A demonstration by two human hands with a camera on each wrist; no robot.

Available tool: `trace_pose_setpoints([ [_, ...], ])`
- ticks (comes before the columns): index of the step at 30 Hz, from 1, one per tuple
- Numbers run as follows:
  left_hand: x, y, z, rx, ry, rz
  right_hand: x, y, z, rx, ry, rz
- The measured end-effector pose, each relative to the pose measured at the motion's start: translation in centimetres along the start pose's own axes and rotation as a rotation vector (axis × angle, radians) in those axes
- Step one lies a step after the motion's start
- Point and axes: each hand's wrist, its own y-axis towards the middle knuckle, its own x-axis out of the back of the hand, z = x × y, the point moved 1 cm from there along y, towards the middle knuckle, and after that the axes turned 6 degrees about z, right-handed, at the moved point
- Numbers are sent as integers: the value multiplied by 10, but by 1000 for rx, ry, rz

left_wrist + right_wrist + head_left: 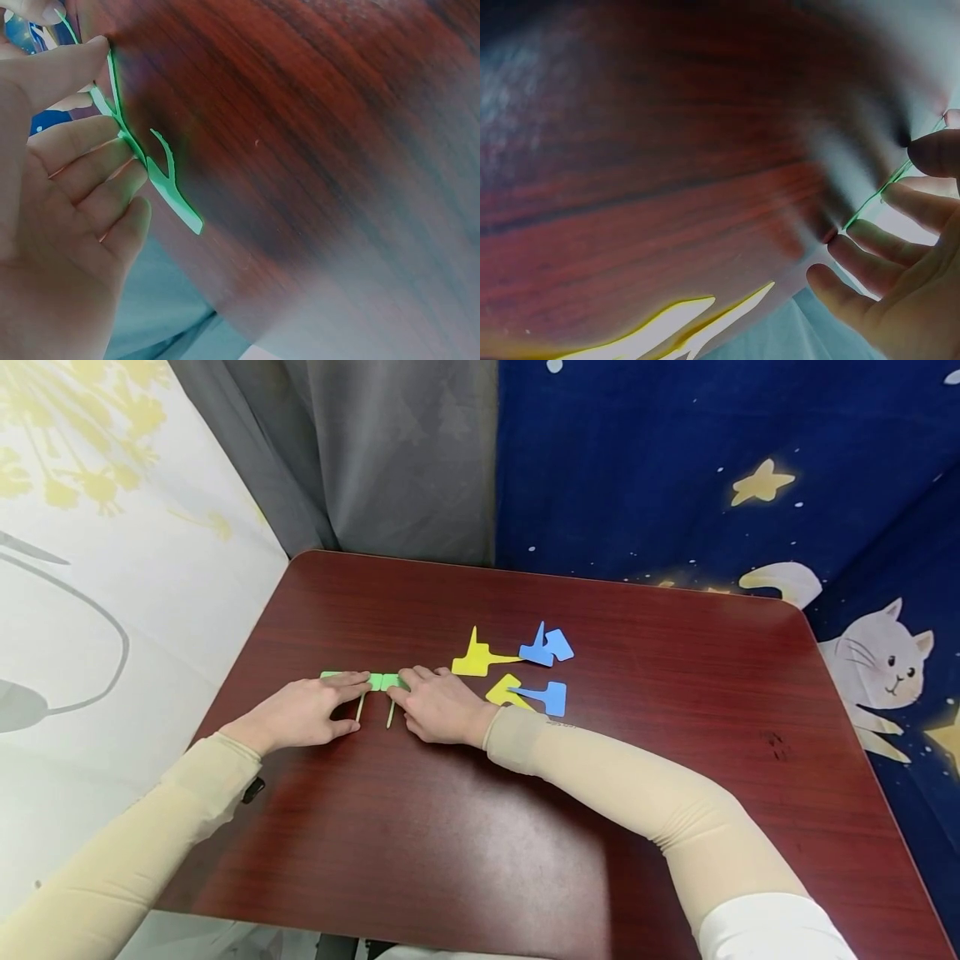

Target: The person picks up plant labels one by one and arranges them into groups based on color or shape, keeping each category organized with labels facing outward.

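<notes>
Green T-shaped plant labels (377, 682) lie side by side in a row on the table, stems toward the person. My left hand (311, 710) rests its fairly straight fingers on the left labels, its thumb near a stem. On the right end of the row, my right hand (444, 706) presses with extended fingers and covers part of the labels. In the left wrist view, one green label (175, 196) extends past the little finger. The right wrist view catches only a thin green edge (874, 199) by the fingertips.
Yellow T-shaped labels (470, 662) and blue T-shaped labels (553, 698) lie loosely, some overlapping, right of the green row and close to the right hand. The dark red wooden table (675, 677) backs onto grey and blue curtains (637, 468).
</notes>
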Motion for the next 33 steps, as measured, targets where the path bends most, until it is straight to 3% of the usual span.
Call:
trace_pose_setpoints([
  [18, 0, -1, -2, -28, 41, -54, -1, -2, -1, 9, -4, -20],
  [26, -1, -1, -2, -27, 44, -42, -2, -2, -1, 7, 0, -32],
  [33, -1, -1, -1, -41, 53, -63, 1, -1, -4, 23, 12, -8],
])
